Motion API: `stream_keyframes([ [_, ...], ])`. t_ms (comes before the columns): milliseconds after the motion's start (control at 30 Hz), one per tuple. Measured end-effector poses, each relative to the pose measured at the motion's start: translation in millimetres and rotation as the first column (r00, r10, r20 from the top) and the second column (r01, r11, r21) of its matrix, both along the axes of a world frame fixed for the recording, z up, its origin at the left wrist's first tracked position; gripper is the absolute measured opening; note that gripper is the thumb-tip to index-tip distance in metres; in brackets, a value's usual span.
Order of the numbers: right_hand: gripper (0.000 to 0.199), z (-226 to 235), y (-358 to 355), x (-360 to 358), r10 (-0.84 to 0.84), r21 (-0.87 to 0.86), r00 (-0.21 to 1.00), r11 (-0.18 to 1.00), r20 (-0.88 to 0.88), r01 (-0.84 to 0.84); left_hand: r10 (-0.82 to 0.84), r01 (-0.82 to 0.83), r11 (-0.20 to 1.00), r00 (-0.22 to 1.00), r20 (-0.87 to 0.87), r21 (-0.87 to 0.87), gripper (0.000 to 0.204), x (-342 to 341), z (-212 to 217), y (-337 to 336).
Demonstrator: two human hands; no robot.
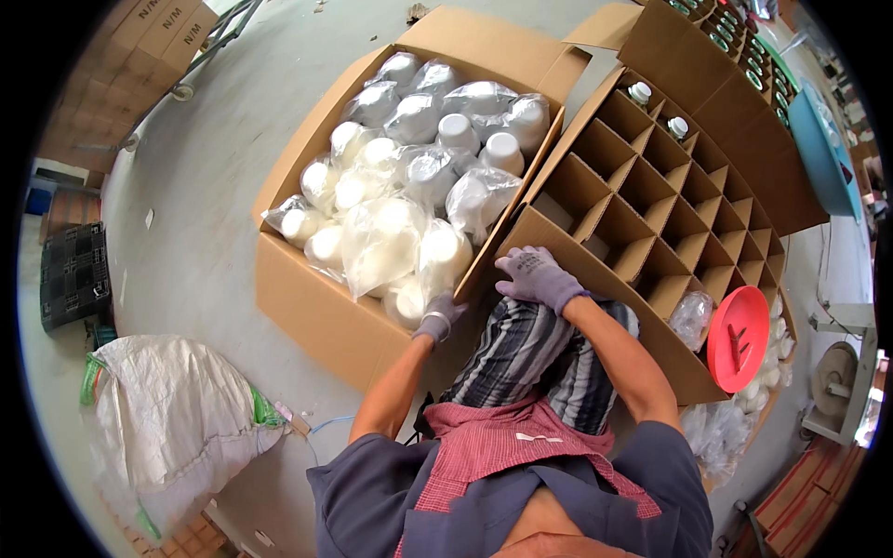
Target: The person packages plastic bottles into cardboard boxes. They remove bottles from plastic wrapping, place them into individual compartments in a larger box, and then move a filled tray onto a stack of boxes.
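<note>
My left hand (pixel 441 318), in a grey-purple glove, is at the near right corner of an open cardboard box (pixel 316 302), against the white wrapped containers. Its fingers are mostly hidden, so I cannot tell whether it grips anything. Clear plastic bags (pixel 386 244) cover the many white bottles or jars in that box. My right hand (pixel 539 276), gloved alike, rests with fingers spread at the near left edge of a divided cardboard box (pixel 609 290), holding nothing. Most visible cells of its cardboard dividers (pixel 656 205) look bare. Two white-capped bottles (pixel 677 127) stand in far cells.
A red dish (pixel 739 340) with small dark pieces sits over the divided box's near right corner, beside a bagged clear item (pixel 692 319). A white sack (pixel 177 409) lies at left. A blue basin (pixel 824 149) and stacked cartons (pixel 121 70) stand farther off.
</note>
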State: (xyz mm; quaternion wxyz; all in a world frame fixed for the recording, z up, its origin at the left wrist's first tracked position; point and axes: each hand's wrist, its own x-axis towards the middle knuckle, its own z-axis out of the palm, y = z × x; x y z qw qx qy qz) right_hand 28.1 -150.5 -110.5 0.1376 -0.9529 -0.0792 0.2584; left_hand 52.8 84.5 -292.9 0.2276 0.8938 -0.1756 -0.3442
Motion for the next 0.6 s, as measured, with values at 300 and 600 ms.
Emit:
stream_keyframes([
  [300,0.042,9,-1,-11,-0.045,-0.008,0.982,0.999,0.181,0.048,0.106,-0.097,0.993,0.985,0.139,-0.070,0.030,-31,-32,68],
  [600,0.044,17,13,-31,-0.103,0.007,0.942,0.994,0.319,0.106,0.102,-0.106,0.992,0.992,0.068,0.064,0.039,-103,-13,167],
])
